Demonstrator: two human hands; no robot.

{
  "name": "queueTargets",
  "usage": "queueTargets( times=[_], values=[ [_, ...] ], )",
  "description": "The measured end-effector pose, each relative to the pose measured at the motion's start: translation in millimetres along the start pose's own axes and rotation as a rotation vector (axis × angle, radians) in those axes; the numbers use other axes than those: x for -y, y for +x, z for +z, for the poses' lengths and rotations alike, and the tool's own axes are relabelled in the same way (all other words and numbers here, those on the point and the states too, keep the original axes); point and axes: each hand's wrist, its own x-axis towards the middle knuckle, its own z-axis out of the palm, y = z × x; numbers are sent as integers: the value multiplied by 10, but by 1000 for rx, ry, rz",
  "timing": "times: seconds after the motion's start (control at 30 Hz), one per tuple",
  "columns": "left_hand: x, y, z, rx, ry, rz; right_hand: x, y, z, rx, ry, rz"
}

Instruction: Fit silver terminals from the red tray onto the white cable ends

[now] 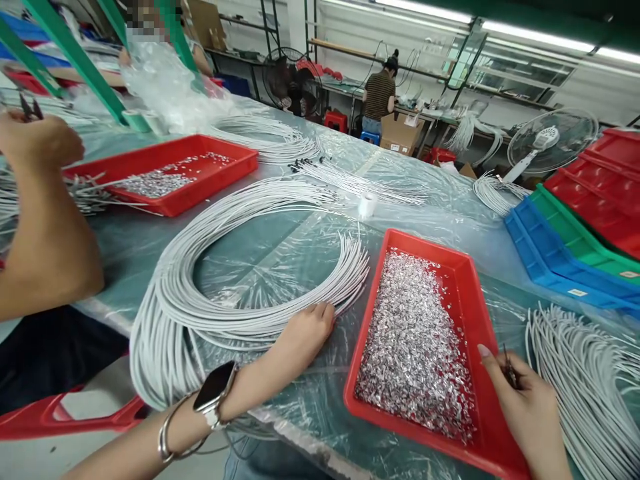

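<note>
My left hand (309, 328) is closed at the near edge of a large coil of white cables (260, 319), its fingers curled around cable near the loose ends. Exactly how many strands it grips is hidden. My right hand (531, 400) is closed around a small dark metal hand tool (509, 370), whose narrow tip points up; the palm covers the rest. This hand is over the right rim of a red tray (475, 320). Small shiny metal pieces (413, 340) lie heaped in that tray, between my two hands.
Another bundle of white cables (580, 380) lies at the right. Stacked blue bins (555, 260) stand behind it. A co-worker's arm (47, 220) reaches in at left beside a second red tray (215, 180). A white roll (367, 205) and more cables (360, 180) lie farther back.
</note>
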Motion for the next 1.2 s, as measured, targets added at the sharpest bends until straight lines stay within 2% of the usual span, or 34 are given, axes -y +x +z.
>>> queueTargets(
  times=[0.2,0.3,0.43,0.63,0.9,0.97,1.07,1.2],
  values=[
    [-4,-26,-147,-161,-101,-31,-15,3,20,-1,34,-12],
    [-101,-20,-248,-222,-198,17,-21,4,18,-7,42,-28],
    [-264,-8,-334,-238,-311,94,-19,9,17,-6,43,-52],
    [-374,-6,-293,-293,-374,142,-23,-5,29,3,35,-80],
    [-279,143,-224,-452,-394,98,-39,-1,25,22,41,-95],
    [-321,123,-278,-430,-449,122,-29,4,18,26,51,-105],
    [-480,10,-404,-310,-571,189,57,-37,9,37,68,-128],
    [-714,-144,-510,-198,-708,198,334,-207,35,87,99,-181]
  ],
)
